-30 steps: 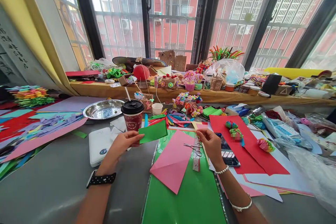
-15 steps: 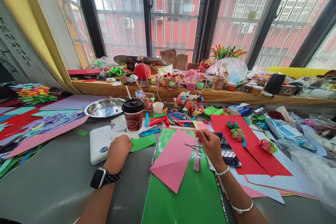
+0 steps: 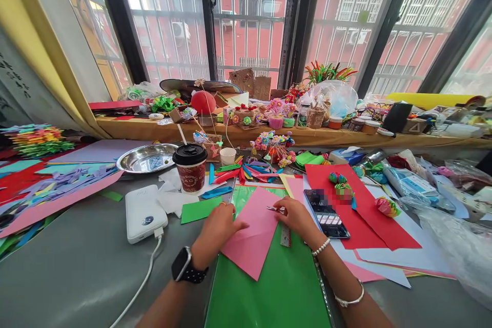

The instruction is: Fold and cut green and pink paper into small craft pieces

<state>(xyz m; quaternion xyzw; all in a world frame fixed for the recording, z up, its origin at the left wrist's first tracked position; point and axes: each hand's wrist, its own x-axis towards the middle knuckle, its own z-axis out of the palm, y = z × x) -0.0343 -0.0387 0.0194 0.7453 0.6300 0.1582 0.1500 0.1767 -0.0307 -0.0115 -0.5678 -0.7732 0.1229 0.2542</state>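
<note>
A creased sheet of pink paper (image 3: 251, 248) lies on a green plastic-covered sheet (image 3: 269, 300). Over the pink paper's left side is my left hand (image 3: 219, 225), its thumb stretched away from the fingers and nothing held in it. My right hand (image 3: 295, 215) is at the paper's right side, fingers closed over the handles of small metal scissors (image 3: 272, 209); only the blades show. Partly under that hand, a short ruler (image 3: 285, 236) sticks out. A green paper strip (image 3: 202, 210) lies just beyond my left hand.
Left stand a white power bank (image 3: 144, 215) with a cable, a lidded coffee cup (image 3: 191, 171) and a metal dish (image 3: 148, 159). A phone (image 3: 326, 215) and red paper (image 3: 369, 225) lie right. Paper strips (image 3: 257, 171) and craft flowers (image 3: 274, 148) sit farther back.
My left hand has left the green strip and moved right onto the pink paper. My right hand has come down onto the scissors. The view has shifted slightly.
</note>
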